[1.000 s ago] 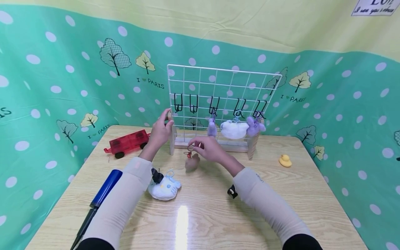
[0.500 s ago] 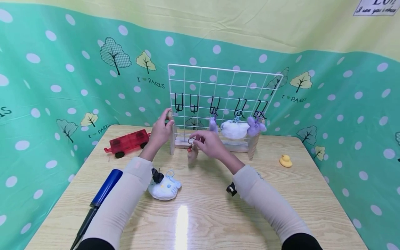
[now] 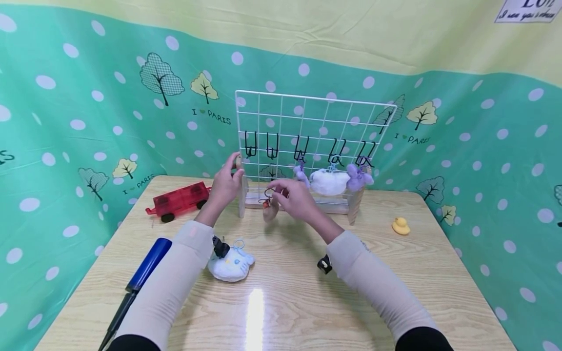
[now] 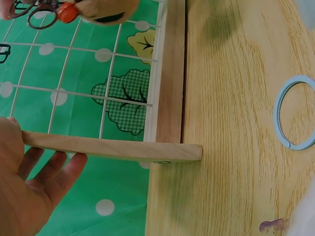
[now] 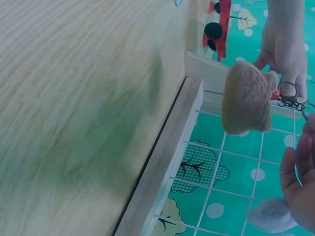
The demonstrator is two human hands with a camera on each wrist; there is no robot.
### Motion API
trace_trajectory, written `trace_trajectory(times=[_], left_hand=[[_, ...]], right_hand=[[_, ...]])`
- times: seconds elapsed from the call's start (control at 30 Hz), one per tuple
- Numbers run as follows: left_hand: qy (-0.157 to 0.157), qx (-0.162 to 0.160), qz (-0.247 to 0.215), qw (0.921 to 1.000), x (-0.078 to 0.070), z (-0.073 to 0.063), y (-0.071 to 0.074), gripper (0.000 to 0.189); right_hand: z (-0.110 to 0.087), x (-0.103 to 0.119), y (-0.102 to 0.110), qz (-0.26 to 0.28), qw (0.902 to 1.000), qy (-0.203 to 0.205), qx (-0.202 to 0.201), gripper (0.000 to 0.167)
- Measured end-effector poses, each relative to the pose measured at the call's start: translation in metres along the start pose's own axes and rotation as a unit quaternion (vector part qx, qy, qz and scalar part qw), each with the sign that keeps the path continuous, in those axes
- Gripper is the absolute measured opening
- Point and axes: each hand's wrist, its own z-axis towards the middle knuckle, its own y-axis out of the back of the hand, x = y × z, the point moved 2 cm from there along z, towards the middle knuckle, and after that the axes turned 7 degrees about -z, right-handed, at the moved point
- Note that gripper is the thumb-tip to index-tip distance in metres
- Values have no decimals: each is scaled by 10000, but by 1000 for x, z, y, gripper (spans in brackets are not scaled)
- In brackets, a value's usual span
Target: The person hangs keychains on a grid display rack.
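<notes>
My left hand point(image 3: 226, 184) holds the wooden side post point(image 4: 113, 147) of a white wire grid rack point(image 3: 316, 97), fingers behind the post. In front of the rack's lower left part, my right hand point(image 3: 298, 199) pinches the dark key ring of a small brown plush keychain point(image 5: 246, 98). The plush dangles below the fingers, with a small orange bead point(image 4: 68, 13) by its ring. Several black hooks point(image 3: 272, 146) line the grid; the two leftmost carry nothing. From the others hang a purple plush point(image 3: 301, 175), a white plush point(image 3: 329, 182) and another purple plush point(image 3: 359, 176).
A white cat-face plush point(image 3: 231, 265) with a light blue ring lies by my left forearm. A red toy wagon point(image 3: 179, 201) stands at the back left, a blue-headed roller point(image 3: 149, 263) at the left. The yellow duck point(image 3: 400, 225) sits at right.
My right hand has risen slightly and shifted right, lifting the brown plush, which swings and turns. The left purple plush tilts beside the hand. My left hand stays on the post.
</notes>
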Motion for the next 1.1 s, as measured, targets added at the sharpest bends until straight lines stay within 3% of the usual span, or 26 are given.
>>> trace_trajectory(times=[0.43, 1.1], left_hand=[[-41, -34, 1, 10000, 1, 1, 0, 56], [65, 20, -23, 10000, 1, 1, 0, 55]], right_hand=[[8, 10, 9, -122, 9993, 163, -310, 22], [25, 21, 18, -112, 9954, -132, -940, 21]])
